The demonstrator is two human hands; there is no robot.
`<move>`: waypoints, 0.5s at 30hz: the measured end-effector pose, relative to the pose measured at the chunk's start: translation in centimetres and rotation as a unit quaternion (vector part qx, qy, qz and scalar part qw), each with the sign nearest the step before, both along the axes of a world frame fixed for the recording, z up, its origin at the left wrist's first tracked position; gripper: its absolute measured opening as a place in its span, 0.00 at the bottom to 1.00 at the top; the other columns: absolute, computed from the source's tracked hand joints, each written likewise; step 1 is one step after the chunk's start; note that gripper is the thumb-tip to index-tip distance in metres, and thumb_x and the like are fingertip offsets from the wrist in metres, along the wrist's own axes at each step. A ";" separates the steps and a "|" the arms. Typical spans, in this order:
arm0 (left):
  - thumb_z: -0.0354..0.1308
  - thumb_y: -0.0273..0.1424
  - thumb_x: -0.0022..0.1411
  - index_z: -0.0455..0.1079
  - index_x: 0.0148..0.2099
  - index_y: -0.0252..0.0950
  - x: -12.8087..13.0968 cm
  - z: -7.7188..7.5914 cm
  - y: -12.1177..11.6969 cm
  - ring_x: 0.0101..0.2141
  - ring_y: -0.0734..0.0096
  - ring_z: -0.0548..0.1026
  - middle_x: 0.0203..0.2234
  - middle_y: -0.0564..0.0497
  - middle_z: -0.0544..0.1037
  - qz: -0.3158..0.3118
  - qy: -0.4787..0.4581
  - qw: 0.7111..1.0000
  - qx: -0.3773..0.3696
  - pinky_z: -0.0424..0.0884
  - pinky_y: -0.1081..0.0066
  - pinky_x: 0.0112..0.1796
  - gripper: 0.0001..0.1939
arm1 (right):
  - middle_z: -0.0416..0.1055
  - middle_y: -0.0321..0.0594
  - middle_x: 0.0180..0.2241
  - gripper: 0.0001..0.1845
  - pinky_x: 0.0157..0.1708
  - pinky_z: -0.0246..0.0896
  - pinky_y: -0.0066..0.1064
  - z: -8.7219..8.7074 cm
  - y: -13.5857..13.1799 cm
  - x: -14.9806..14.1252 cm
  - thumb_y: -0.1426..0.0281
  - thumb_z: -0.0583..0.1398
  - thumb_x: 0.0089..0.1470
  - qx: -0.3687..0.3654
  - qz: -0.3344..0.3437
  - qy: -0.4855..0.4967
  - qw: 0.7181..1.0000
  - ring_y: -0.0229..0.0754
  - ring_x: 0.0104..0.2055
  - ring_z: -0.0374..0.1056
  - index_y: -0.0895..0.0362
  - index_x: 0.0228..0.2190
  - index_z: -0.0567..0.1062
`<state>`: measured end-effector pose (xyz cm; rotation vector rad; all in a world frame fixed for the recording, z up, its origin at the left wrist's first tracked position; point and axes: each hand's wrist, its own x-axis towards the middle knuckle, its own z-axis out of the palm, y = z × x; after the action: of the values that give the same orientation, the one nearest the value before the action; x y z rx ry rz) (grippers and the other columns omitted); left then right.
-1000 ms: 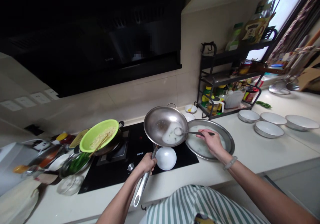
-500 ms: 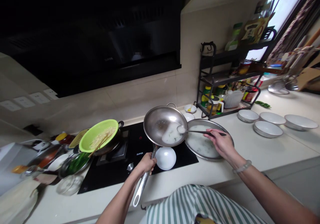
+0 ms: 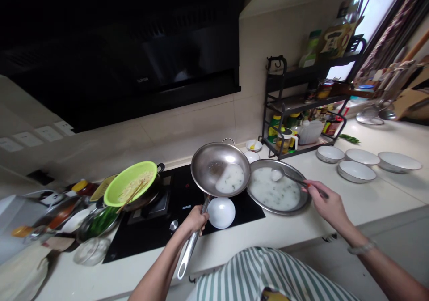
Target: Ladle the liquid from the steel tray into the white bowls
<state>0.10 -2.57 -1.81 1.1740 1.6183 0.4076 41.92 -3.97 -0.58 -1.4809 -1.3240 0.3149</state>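
My left hand [image 3: 197, 220] is closed round the handle of a steel wok [image 3: 206, 167], which is tilted to the right above the stove. A pool of milky liquid with green bits [image 3: 230, 179] lies in its lower right side. In my right hand [image 3: 330, 202] is a ladle [image 3: 288, 175] with a dark handle, its bowl over the left part of a wide steel basin [image 3: 303, 205]. Similar whitish liquid with green flecks [image 3: 273, 191] fills the basin. Beneath the wok, a white bowl [image 3: 221, 214] rests at the stove's front edge.
A green colander [image 3: 112, 196] with pale food and chopsticks sits on a dark pan at the left. Several white bowls [image 3: 357, 172] stand on the right counter. A black spice rack [image 3: 283, 108] is behind the basin, and a range hood [image 3: 134, 68] hangs overhead.
My right hand has moved right, taking the ladle out of the wok and over the basin. My left hand still holds the wok in nearly the same place.
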 end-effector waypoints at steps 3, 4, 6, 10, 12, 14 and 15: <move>0.51 0.22 0.53 0.55 0.31 0.37 0.1 0.3 -0.1 0.11 0.79 0.59 0.12 0.61 0.60 0.002 -0.001 1.000 0.001 0.59 0.78 0.13 0.07 | 0.76 0.45 0.36 0.09 0.41 0.68 0.37 -0.9 -1.1 0.6 0.69 0.56 0.54 0.092 0.068 -0.154 0.981 0.46 0.38 0.73 0.55 0.37 0.74; 0.50 0.21 0.53 0.55 0.31 0.37 0.2 0.4 -0.1 0.11 0.80 0.59 0.12 0.61 0.60 0.003 -0.001 1.000 0.002 0.59 0.78 0.14 0.07 | 0.75 0.46 0.37 0.10 0.44 0.67 0.39 -1.1 -1.3 0.7 0.70 0.56 0.54 0.113 0.093 -0.193 0.970 0.47 0.40 0.72 0.55 0.39 0.74; 0.50 0.21 0.53 0.55 0.31 0.37 0.3 0.5 -0.2 0.11 0.80 0.59 0.12 0.61 0.60 0.003 -0.001 1.000 0.003 0.59 0.78 0.14 0.07 | 0.75 0.46 0.38 0.11 0.46 0.66 0.40 -1.7 -1.8 0.8 0.72 0.56 0.55 0.133 0.132 -0.235 0.954 0.47 0.41 0.72 0.54 0.40 0.74; 0.49 0.21 0.53 0.56 0.31 0.37 0.2 0.5 -0.2 0.11 0.80 0.58 0.12 0.61 0.60 -0.001 0.009 1.000 0.001 0.59 0.77 0.13 0.07 | 0.75 0.45 0.36 0.09 0.43 0.68 0.40 -2.4 -2.0 0.4 0.70 0.57 0.53 0.107 0.083 -0.143 0.980 0.46 0.38 0.73 0.55 0.37 0.75; 0.49 0.21 0.53 0.56 0.31 0.37 0.2 0.4 -0.1 0.10 0.79 0.57 0.11 0.61 0.60 -0.001 0.011 1.000 -0.003 0.59 0.77 0.12 0.07 | 0.75 0.45 0.32 0.10 0.40 0.70 0.39 -2.3 -1.6 0.2 0.67 0.58 0.51 0.057 -0.014 0.000 0.998 0.46 0.35 0.73 0.57 0.35 0.76; 0.49 0.21 0.53 0.56 0.31 0.37 0.2 0.4 0.0 0.10 0.79 0.57 0.12 0.61 0.60 0.001 0.009 1.000 -0.004 0.59 0.77 0.12 0.07 | 0.75 0.44 0.30 0.10 0.38 0.71 0.38 -1.7 -0.9 -0.2 0.66 0.60 0.48 0.032 -0.105 0.186 0.976 0.46 0.33 0.74 0.58 0.32 0.77; 0.49 0.21 0.53 0.56 0.31 0.37 0.3 0.4 0.0 0.10 0.79 0.57 0.12 0.61 0.60 0.002 0.009 1.000 -0.004 0.59 0.77 0.12 0.07 | 0.75 0.43 0.30 0.09 0.38 0.72 0.39 -1.2 -0.6 -0.4 0.66 0.61 0.46 0.032 -0.130 0.272 0.953 0.46 0.32 0.74 0.59 0.29 0.77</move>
<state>0.36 -2.60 -1.44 1.1702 1.6368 0.3937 41.50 -4.56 -1.73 -1.3633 -0.6851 0.4640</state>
